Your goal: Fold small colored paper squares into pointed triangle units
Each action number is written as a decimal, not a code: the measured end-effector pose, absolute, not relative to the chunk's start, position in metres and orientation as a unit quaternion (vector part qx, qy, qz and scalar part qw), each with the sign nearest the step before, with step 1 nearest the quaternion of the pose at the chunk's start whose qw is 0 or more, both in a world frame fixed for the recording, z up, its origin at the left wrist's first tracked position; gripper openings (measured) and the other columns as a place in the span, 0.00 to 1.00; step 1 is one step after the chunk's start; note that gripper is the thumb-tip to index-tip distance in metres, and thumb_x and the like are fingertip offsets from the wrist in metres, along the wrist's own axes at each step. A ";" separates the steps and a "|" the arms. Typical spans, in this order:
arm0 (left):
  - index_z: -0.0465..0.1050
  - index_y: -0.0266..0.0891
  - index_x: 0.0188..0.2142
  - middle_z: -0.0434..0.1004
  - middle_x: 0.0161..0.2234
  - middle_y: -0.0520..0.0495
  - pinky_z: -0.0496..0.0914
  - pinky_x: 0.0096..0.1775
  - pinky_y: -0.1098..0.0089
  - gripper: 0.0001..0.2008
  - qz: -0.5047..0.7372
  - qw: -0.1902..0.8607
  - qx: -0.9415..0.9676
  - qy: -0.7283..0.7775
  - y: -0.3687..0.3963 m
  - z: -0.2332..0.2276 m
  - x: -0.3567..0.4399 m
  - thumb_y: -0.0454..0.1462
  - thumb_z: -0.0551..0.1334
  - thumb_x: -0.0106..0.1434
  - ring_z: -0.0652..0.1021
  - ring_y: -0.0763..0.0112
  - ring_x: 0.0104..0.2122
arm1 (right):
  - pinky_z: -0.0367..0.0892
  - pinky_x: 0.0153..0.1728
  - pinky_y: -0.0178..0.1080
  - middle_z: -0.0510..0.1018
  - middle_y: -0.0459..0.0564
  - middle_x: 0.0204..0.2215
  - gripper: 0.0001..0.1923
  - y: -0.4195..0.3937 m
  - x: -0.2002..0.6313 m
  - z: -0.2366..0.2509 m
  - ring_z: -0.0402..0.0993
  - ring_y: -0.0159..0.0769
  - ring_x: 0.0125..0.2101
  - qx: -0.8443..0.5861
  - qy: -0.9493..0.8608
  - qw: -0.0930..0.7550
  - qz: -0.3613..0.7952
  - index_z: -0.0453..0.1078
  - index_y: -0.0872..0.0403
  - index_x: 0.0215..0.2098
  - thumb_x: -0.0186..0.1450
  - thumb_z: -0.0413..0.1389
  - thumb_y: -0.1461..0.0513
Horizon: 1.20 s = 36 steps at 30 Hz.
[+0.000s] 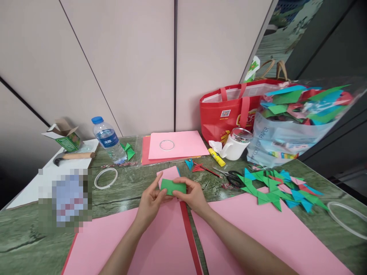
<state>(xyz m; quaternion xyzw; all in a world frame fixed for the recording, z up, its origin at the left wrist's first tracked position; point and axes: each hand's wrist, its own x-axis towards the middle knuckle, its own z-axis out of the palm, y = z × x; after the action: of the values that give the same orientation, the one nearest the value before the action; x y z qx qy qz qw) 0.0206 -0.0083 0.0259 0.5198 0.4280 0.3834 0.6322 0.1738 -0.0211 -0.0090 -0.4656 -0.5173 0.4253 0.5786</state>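
Observation:
Between my two hands is a small green piece of paper (173,187), a rectangle lying flat toward me. My left hand (151,196) pinches its left end, with the thumb along the lower edge. The fingers and thumb of my right hand (193,193) close on its right end. Just behind the green paper lies a pink slip of paper (168,172) with a blue edge showing at its right. Large pink sheets (160,236) spread under my forearms, with a red strip (189,235) along one edge.
Folded paper stars (269,187), black scissors (233,178), a yellow glue stick (216,157) and a white mug (235,147) are on the right. Behind them stand a red bag (215,118) and a plastic bag of paper (286,133). At left are a water bottle (109,141), hammer (77,155) and tape ring (106,178).

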 end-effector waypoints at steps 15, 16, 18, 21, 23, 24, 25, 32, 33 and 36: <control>0.59 0.31 0.53 0.80 0.25 0.51 0.70 0.42 0.62 0.33 0.418 0.618 0.483 0.458 -0.007 0.027 0.018 0.37 0.65 0.48 0.78 0.62 0.31 | 0.68 0.30 0.35 0.74 0.48 0.32 0.20 -0.017 0.171 -0.017 0.72 0.34 0.32 -0.389 -0.452 0.581 0.554 0.64 0.53 0.43 0.51 0.55 0.67; 0.61 0.31 0.53 0.80 0.25 0.50 0.70 0.41 0.61 0.32 0.422 0.617 0.480 0.460 -0.006 0.026 0.017 0.37 0.65 0.47 0.78 0.61 0.31 | 0.68 0.29 0.34 0.75 0.48 0.31 0.21 -0.017 0.171 -0.017 0.72 0.34 0.32 -0.383 -0.445 0.582 0.563 0.63 0.53 0.43 0.51 0.55 0.68; 0.61 0.30 0.52 0.79 0.24 0.50 0.71 0.41 0.60 0.33 0.430 0.611 0.478 0.461 -0.005 0.026 0.017 0.38 0.65 0.47 0.79 0.61 0.30 | 0.67 0.29 0.33 0.74 0.49 0.37 0.22 -0.017 0.170 -0.016 0.72 0.34 0.33 -0.371 -0.436 0.594 0.566 0.63 0.52 0.44 0.50 0.55 0.69; 0.62 0.31 0.52 0.80 0.25 0.49 0.70 0.42 0.60 0.32 0.436 0.595 0.491 0.463 -0.004 0.026 0.016 0.39 0.65 0.48 0.78 0.61 0.31 | 0.67 0.29 0.32 0.70 0.50 0.44 0.24 -0.017 0.170 -0.015 0.71 0.34 0.36 -0.362 -0.432 0.613 0.553 0.62 0.51 0.45 0.49 0.55 0.69; 0.65 0.32 0.50 0.80 0.28 0.47 0.70 0.42 0.60 0.29 0.425 0.590 0.512 0.457 -0.003 0.027 0.016 0.40 0.64 0.48 0.78 0.61 0.32 | 0.67 0.32 0.34 0.71 0.50 0.42 0.24 -0.017 0.170 -0.013 0.71 0.34 0.37 -0.366 -0.431 0.615 0.550 0.62 0.51 0.46 0.50 0.55 0.68; 0.67 0.33 0.48 0.80 0.30 0.46 0.70 0.42 0.60 0.27 0.414 0.591 0.524 0.452 -0.003 0.027 0.015 0.40 0.64 0.48 0.78 0.61 0.32 | 0.67 0.33 0.35 0.73 0.49 0.39 0.24 -0.017 0.171 -0.013 0.71 0.34 0.36 -0.375 -0.431 0.612 0.547 0.62 0.51 0.46 0.51 0.56 0.67; 0.69 0.34 0.47 0.80 0.31 0.46 0.70 0.41 0.60 0.25 0.405 0.591 0.534 0.448 -0.003 0.027 0.015 0.41 0.64 0.48 0.78 0.60 0.32 | 0.67 0.34 0.36 0.74 0.49 0.36 0.22 -0.017 0.171 -0.012 0.71 0.34 0.35 -0.387 -0.434 0.606 0.542 0.64 0.52 0.45 0.51 0.56 0.66; 0.57 0.37 0.55 0.77 0.38 0.46 0.71 0.41 0.61 0.31 0.434 0.562 0.533 0.460 -0.006 0.024 0.022 0.40 0.62 0.51 0.78 0.64 0.34 | 0.67 0.31 0.36 0.74 0.48 0.28 0.04 -0.021 0.172 -0.009 0.70 0.34 0.30 -0.474 -0.487 0.627 0.382 0.70 0.55 0.29 0.54 0.55 0.64; 0.54 0.38 0.56 0.76 0.39 0.46 0.71 0.41 0.61 0.33 0.432 0.566 0.531 0.460 -0.007 0.024 0.023 0.39 0.62 0.51 0.78 0.64 0.35 | 0.67 0.31 0.36 0.73 0.48 0.28 0.03 -0.023 0.171 -0.008 0.70 0.34 0.31 -0.475 -0.499 0.631 0.358 0.70 0.54 0.29 0.55 0.55 0.64; 0.48 0.39 0.58 0.75 0.41 0.43 0.70 0.42 0.61 0.37 0.427 0.576 0.533 0.450 -0.009 0.023 0.025 0.39 0.62 0.51 0.76 0.63 0.39 | 0.67 0.33 0.37 0.73 0.50 0.31 0.03 -0.027 0.169 -0.004 0.70 0.35 0.33 -0.455 -0.555 0.616 0.325 0.71 0.52 0.28 0.56 0.55 0.65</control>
<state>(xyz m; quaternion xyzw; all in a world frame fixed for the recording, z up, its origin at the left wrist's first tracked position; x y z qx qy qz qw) 0.0245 -0.0091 0.0226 0.5328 0.4501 0.4267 0.5757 0.1691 -0.0269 -0.0039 -0.4550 -0.5549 0.3253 0.6158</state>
